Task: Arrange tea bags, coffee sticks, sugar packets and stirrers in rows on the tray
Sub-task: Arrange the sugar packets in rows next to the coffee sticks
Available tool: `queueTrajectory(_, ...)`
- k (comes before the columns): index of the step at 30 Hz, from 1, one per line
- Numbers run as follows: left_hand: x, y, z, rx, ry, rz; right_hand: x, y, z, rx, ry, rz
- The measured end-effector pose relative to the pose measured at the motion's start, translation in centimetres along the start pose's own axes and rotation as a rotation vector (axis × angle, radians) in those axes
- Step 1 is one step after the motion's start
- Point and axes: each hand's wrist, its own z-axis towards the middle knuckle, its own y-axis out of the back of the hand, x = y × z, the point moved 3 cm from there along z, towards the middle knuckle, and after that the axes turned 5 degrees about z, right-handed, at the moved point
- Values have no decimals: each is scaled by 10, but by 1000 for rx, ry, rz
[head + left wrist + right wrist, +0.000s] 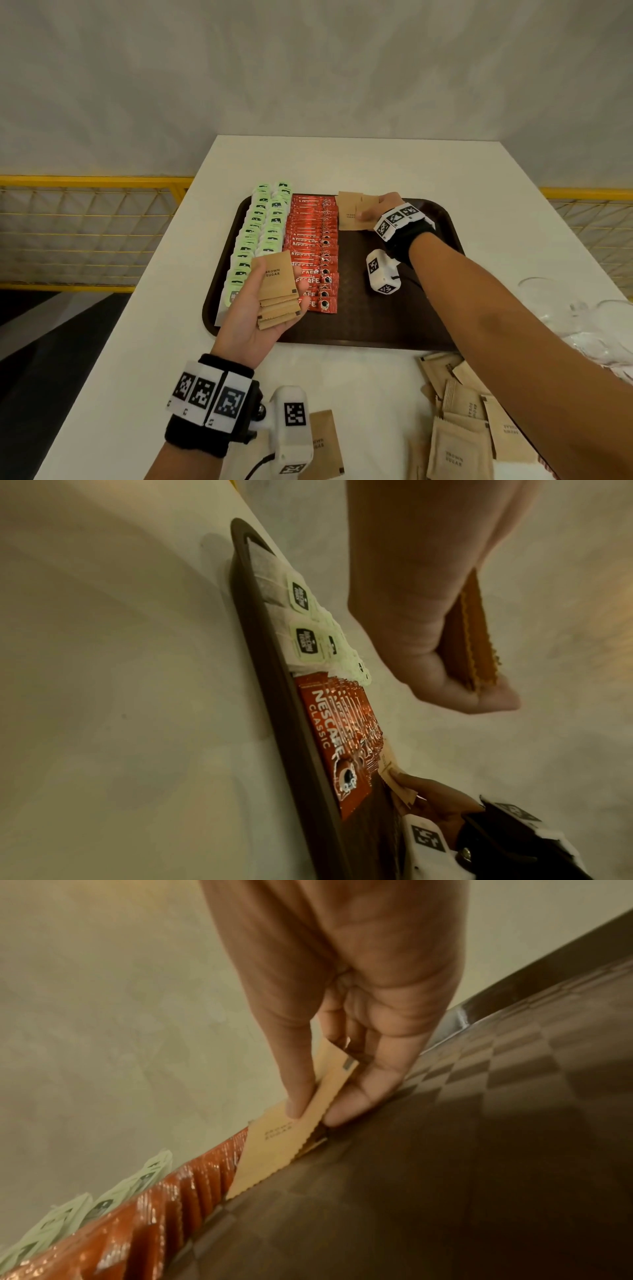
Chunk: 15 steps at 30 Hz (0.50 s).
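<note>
left hand [253, 308] cupping fanned stack of brown paper sugar packets [278, 294] | right hand [380, 209] pinching one brown sugar packet [291, 1139] at far end of dark brown plastic tray [394, 329], beside red coffee sticks [313, 253], green-tagged tea bags [257, 236] | loose sugar packets [466, 421], clear glasses [561, 308] on white worktop [137, 342]

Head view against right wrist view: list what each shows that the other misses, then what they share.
Only the head view shows the left hand holding a stack of brown sugar packets, the loose packets on the white table, and the clear glasses.

Only the right wrist view shows the thumb and fingers pinching one sugar packet down beside the coffee sticks.

Both show the right hand, brown tray, coffee sticks and tea bags.
</note>
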Motion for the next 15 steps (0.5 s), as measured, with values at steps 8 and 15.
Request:
queueTrajectory(8, 1, 2, 1, -3, -6, 4, -6, 9, 17, 35, -45, 294)
queueTrajectory(15, 2, -4, 4, 4, 12, 1, -21, 27, 21, -5, -72, 130)
